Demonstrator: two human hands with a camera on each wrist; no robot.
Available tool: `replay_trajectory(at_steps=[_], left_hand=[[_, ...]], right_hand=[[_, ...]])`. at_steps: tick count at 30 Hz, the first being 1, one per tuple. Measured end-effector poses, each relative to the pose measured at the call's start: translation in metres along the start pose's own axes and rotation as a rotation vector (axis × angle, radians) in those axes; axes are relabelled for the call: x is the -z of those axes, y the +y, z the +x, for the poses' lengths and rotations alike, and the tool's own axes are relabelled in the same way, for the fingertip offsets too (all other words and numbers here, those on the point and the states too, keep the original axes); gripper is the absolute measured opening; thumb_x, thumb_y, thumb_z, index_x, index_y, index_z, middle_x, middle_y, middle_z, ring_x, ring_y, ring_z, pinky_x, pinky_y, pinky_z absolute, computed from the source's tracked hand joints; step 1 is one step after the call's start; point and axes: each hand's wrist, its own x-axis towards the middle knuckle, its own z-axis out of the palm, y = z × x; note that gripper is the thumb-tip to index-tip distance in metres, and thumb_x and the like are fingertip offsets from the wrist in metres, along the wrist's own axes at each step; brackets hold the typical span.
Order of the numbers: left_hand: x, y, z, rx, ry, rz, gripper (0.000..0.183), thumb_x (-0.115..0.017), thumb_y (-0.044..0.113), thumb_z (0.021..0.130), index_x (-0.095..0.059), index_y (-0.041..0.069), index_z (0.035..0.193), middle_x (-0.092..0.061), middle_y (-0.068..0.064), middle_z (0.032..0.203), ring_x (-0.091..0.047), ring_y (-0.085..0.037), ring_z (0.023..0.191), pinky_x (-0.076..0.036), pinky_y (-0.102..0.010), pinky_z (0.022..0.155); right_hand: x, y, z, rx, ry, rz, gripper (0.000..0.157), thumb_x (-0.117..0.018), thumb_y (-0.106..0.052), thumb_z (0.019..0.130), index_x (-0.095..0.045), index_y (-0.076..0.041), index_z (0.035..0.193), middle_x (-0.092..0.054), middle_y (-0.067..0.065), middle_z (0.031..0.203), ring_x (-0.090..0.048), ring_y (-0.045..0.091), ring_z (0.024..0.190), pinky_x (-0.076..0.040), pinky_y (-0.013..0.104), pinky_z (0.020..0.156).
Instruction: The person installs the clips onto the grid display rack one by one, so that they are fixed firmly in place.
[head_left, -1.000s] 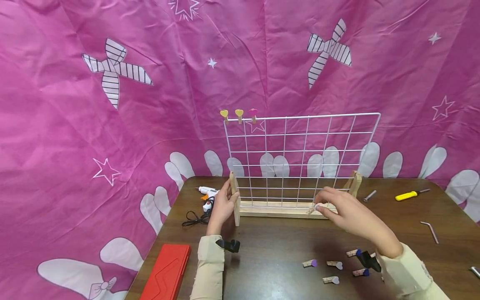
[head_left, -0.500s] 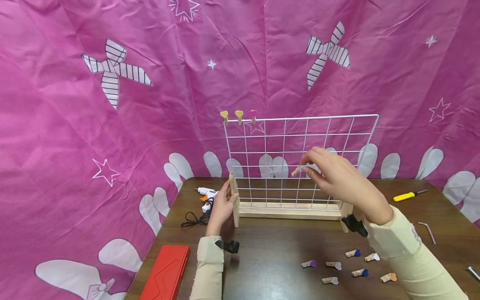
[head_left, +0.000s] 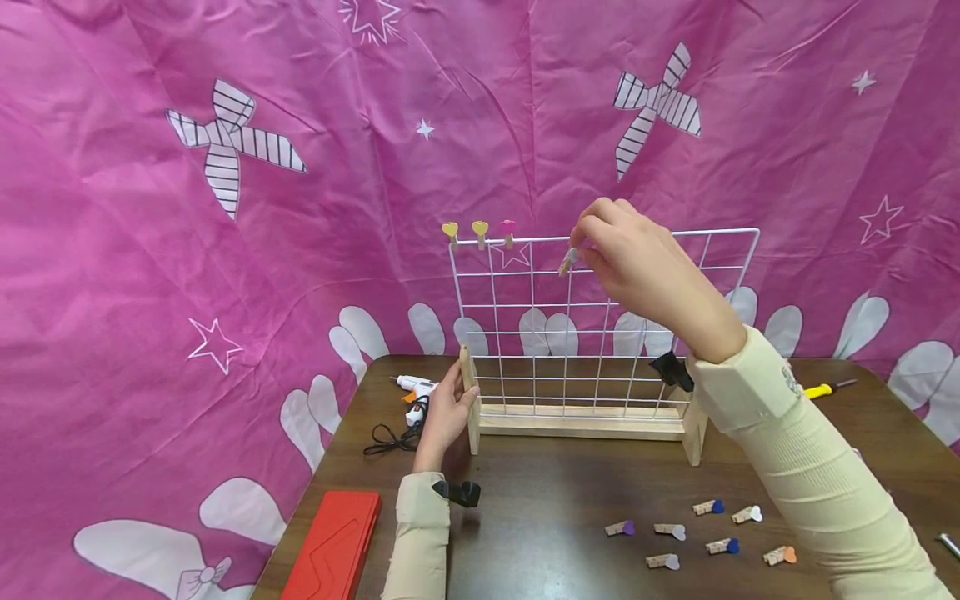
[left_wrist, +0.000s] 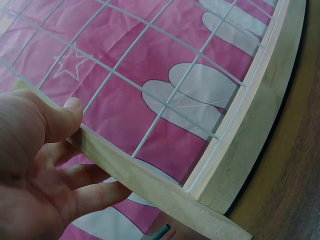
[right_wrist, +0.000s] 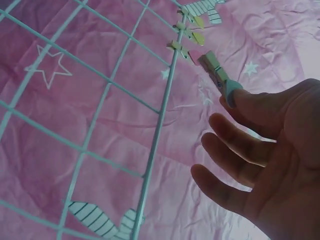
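My right hand (head_left: 637,267) pinches a small wooden clothespin (right_wrist: 215,72) with a pale grey heart between thumb and index finger, the other fingers spread apart. It is near the top of a white wire grid (head_left: 720,232), right of three clothespins clipped along the top wire: two with yellow hearts (head_left: 480,229) and one with a pink heart (head_left: 507,227). My left hand (head_left: 446,410) grips the wooden left upright (left_wrist: 120,160) of the grid's stand, thumb on one side and fingers on the other. The right sleeve covers part of the grid's right side.
Several heart clothespins lie on the table at front right, among them a purple one (head_left: 620,527) and an orange one (head_left: 780,555). A glue gun (head_left: 414,385) with a black cord sits left of the stand. A red case (head_left: 332,543) and a yellow screwdriver (head_left: 817,391) flank the area.
My right hand has risen with the clothespin from the stand's bottom rail, up and to the left, to near the top wire. The left hand stays on the upright.
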Motion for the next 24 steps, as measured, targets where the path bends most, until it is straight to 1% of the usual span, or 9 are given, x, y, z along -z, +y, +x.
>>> replay_trajectory(at_steps=[4,7,10,15,18,21,24], left_hand=[[0.000,0.000,-0.001,0.003,0.000,0.003,0.055,-0.055,0.000,0.090,-0.034,0.001,0.141,-0.047,-0.025,0.131,-0.051,-0.032,0.115,-0.047,-0.041,0.091],[-0.001,-0.001,-0.001,0.015,-0.003,0.006,0.056,-0.055,0.001,0.090,-0.033,0.002,0.142,-0.046,-0.025,0.132,-0.051,-0.031,0.115,-0.047,-0.040,0.091],[-0.001,-0.003,0.000,0.018,-0.005,0.005,0.056,-0.055,0.001,0.090,-0.033,0.002,0.142,-0.047,-0.024,0.132,-0.051,-0.030,0.116,-0.047,-0.038,0.092],[-0.001,-0.003,0.001,0.005,0.002,-0.003,0.056,-0.055,0.000,0.090,-0.033,0.001,0.141,-0.047,-0.025,0.132,-0.050,-0.031,0.116,-0.046,-0.039,0.093],[0.000,-0.002,0.001,0.000,0.006,-0.015,0.057,-0.055,-0.001,0.090,-0.032,0.000,0.142,-0.045,-0.027,0.132,-0.050,-0.035,0.116,-0.046,-0.042,0.093],[0.000,-0.002,0.001,0.009,0.007,-0.033,0.058,-0.056,0.000,0.090,-0.031,0.000,0.142,-0.044,-0.027,0.132,-0.050,-0.036,0.115,-0.045,-0.045,0.092],[0.000,-0.002,0.001,0.010,0.005,-0.022,0.058,-0.056,0.000,0.090,-0.030,-0.001,0.142,-0.045,-0.027,0.131,-0.050,-0.036,0.115,-0.046,-0.044,0.091]], right_hand=[[0.001,0.000,0.021,0.025,-0.026,-0.094,0.008,-0.057,0.000,0.086,-0.063,-0.005,0.085,-0.053,0.006,0.092,-0.046,0.025,0.079,-0.043,0.036,0.052],[0.001,0.002,0.036,0.047,-0.044,-0.151,0.010,-0.056,0.002,0.084,-0.062,-0.004,0.079,-0.052,0.008,0.093,-0.045,0.028,0.080,-0.044,0.039,0.053],[-0.001,0.004,0.050,0.075,-0.051,-0.183,0.010,-0.057,0.003,0.082,-0.059,-0.002,0.074,-0.050,0.009,0.092,-0.044,0.030,0.082,-0.046,0.040,0.055],[-0.007,0.006,0.066,0.096,-0.078,-0.198,0.014,-0.054,0.004,0.082,-0.058,0.001,0.069,-0.047,0.011,0.089,-0.044,0.030,0.084,-0.046,0.039,0.054],[-0.010,0.006,0.073,0.093,-0.112,-0.203,0.015,-0.054,0.005,0.081,-0.059,0.001,0.067,-0.046,0.010,0.087,-0.043,0.030,0.083,-0.047,0.039,0.052],[-0.014,0.007,0.077,0.086,-0.148,-0.208,0.015,-0.054,0.005,0.080,-0.061,0.000,0.068,-0.046,0.010,0.086,-0.043,0.029,0.081,-0.048,0.040,0.050],[-0.016,0.007,0.080,0.068,-0.191,-0.205,0.012,-0.057,0.005,0.078,-0.063,-0.001,0.069,-0.047,0.011,0.088,-0.043,0.029,0.083,-0.049,0.041,0.054]])
